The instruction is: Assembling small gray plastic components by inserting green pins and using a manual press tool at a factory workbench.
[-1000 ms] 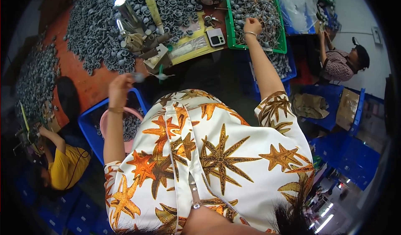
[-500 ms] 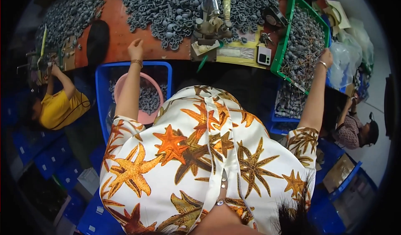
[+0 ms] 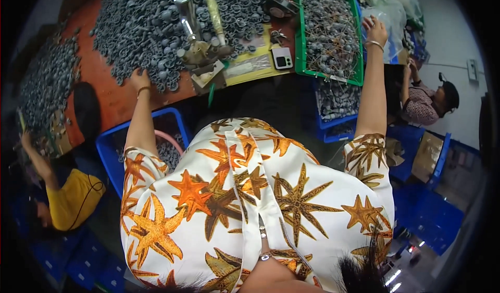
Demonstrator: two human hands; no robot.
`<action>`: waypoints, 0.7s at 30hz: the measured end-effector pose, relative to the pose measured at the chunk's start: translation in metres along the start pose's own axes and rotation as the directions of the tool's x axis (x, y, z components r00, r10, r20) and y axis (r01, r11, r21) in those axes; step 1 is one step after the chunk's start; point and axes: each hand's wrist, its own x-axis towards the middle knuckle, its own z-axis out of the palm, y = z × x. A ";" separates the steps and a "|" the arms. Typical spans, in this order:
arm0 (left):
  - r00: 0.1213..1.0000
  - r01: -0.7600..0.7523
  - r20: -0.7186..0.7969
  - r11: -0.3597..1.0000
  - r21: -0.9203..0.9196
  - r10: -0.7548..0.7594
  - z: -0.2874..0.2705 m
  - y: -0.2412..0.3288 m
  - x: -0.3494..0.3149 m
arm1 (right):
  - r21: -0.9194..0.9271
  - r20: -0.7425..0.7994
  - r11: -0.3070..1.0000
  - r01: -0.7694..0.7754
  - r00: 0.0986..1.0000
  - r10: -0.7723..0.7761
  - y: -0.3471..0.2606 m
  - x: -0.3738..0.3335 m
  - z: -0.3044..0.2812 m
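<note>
On the reddish-brown bench, at about ten o'clock in the head view, the left hand rests at the near edge of a broad heap of small grey ring-shaped parts. Its fingers are curled down among the parts, but whether they grip one I cannot tell. At two o'clock the right hand, a thin bangle at the wrist, reaches past the right rim of a green plastic tray filled with grey parts and wire pieces; its fingers are spread apart beside a clear plastic bag, holding nothing visible. Near twelve o'clock a small hand press with a red-knobbed lever stands amid the heap, and a white smartphone lies on a yellow mat just left of the tray. Below the bench edge at nine o'clock sits a blue plastic crate holding a pink basin with more grey parts. Another person in a yellow shirt works at eight o'clock; a third person sits at three o'clock.
</note>
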 end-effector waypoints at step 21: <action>0.836 -0.366 0.291 0.868 -0.336 0.465 0.020 0.169 -0.170 | 0.077 0.718 0.931 -0.356 0.668 0.196 -0.007 -0.233 0.094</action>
